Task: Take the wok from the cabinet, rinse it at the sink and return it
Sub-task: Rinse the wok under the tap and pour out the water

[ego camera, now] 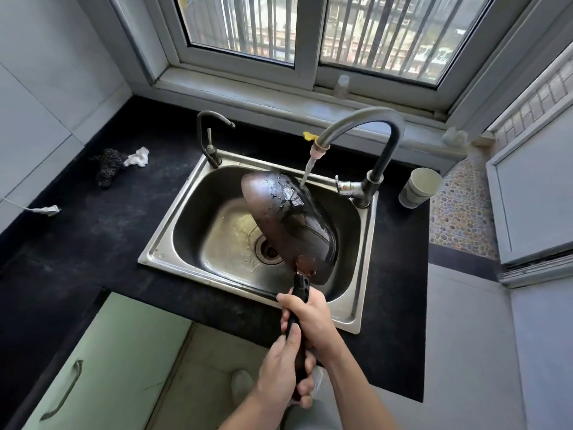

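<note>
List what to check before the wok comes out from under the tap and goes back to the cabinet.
1. Grip on the handle of the wok: left hand and right hand both curl round it. Ok.
2. Tap shut off: water runs onto the wok's outer side. Not ok.
3. Inside of the wok rinsed: it faces away. Cannot tell.
4. Drips land in the sink: the wok hangs tilted over the basin. Ok.
5. Cabinet door open: it stands swung out. Ok.
</note>
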`<state>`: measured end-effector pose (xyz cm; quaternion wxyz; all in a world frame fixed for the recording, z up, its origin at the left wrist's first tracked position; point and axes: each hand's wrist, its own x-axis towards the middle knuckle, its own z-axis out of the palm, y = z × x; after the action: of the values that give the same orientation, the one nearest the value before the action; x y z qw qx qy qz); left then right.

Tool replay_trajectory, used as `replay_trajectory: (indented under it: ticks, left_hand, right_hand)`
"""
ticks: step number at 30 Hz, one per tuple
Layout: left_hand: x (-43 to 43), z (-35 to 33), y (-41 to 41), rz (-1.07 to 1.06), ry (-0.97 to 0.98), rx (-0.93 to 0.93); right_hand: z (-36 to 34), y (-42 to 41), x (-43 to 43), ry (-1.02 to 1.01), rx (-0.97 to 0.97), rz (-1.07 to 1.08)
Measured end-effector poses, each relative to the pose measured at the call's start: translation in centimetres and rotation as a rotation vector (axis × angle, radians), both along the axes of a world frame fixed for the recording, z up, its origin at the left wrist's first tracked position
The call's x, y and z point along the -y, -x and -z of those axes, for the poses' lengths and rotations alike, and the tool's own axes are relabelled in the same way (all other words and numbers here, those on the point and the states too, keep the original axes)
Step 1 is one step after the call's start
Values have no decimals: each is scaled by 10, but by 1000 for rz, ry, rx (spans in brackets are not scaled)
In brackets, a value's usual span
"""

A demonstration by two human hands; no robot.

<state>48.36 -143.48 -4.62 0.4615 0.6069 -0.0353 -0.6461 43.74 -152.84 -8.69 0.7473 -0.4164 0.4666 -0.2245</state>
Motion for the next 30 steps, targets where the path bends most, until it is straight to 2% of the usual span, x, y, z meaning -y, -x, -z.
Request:
replay_trajectory:
  ticks: [5, 8, 11, 16, 20, 26, 30]
  left_hand:
    - [6, -8, -6, -32, -30, -327]
    - [8, -5, -7, -161, -41, -529]
    - [9, -6, -8, -283, -22, -622]
    - [6, -9, -27, -294, 23, -623]
    - [3, -8, -48, -235, 60, -551]
    - [-6, -16, -92, -112, 95, -271]
    - [-14, -9, -128, -20, 91, -53]
  right_hand:
    - [6, -1, 3, -24, 46, 2]
    - [6, -4, 5, -33, 37, -32]
    - [4, -11, 9, -46, 53, -66]
    - [1, -31, 3, -52, 61, -74]
    - [-5, -43, 5, -68, 12, -103]
    - [-20, -89, -4, -177, -17, -16]
    - [-22, -122, -12, -102, -156, 21]
